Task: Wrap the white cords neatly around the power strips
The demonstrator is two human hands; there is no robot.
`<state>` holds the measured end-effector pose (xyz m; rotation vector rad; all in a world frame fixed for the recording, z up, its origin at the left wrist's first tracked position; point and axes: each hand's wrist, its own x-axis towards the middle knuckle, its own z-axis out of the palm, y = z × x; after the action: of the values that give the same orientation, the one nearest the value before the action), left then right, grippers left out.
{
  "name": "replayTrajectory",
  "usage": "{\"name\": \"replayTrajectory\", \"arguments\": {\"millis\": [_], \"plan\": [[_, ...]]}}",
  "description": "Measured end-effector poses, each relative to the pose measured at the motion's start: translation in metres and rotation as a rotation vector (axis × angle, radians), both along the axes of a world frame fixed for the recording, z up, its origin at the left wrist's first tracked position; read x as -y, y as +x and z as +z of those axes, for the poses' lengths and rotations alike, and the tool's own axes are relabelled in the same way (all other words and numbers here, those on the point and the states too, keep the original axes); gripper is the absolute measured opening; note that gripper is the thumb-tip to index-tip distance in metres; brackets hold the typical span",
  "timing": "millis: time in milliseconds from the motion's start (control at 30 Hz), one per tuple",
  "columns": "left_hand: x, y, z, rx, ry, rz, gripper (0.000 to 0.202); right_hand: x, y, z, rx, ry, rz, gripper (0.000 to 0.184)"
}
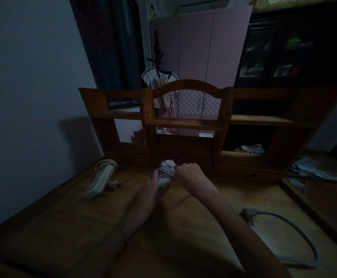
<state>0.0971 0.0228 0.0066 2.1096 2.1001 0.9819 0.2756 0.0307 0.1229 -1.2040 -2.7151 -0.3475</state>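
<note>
Nearest you, your two forearms run up over the wooden desk (186,231), with a thin band (124,231) on the left wrist. To your right a grey cable (301,231) loops across the desk top, its plug (248,215) lying free and well apart from either hand. Further on, your left hand (149,197) is closed round the lower part of a small white device (166,172), holding it just above the desk near the back edge. Your right hand (193,178) meets it from the right, fingertips pinched on its upper side. In this dim light there seems to be cord wound round the body, but you can't be sure. Off to the left a white power strip (100,180) lies flat with its lead coiled on top. Behind stands a wooden shelf unit (186,123), and beyond it a pink wardrobe (203,46).
</note>
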Motion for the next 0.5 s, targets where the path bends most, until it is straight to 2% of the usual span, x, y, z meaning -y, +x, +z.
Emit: {"name": "replayTrajectory", "arguments": {"millis": [133,267,333,500], "plan": [[0.001,0.001,0.007,-0.037,-0.035,0.085,0.059,-0.01,0.02,0.01,-0.106,-0.061,-0.02,0.012],[0.003,0.005,0.011,-0.043,-0.018,0.075,0.062,-0.013,0.036,0.022,-0.187,-0.127,-0.01,0.014],[0.004,0.008,0.01,-0.04,-0.02,0.031,0.059,-0.011,0.037,0.025,-0.196,-0.139,-0.005,0.011],[0.01,0.015,0.006,-0.007,-0.032,-0.186,0.043,-0.007,0.032,0.025,-0.129,-0.151,0.004,0.01]]}}
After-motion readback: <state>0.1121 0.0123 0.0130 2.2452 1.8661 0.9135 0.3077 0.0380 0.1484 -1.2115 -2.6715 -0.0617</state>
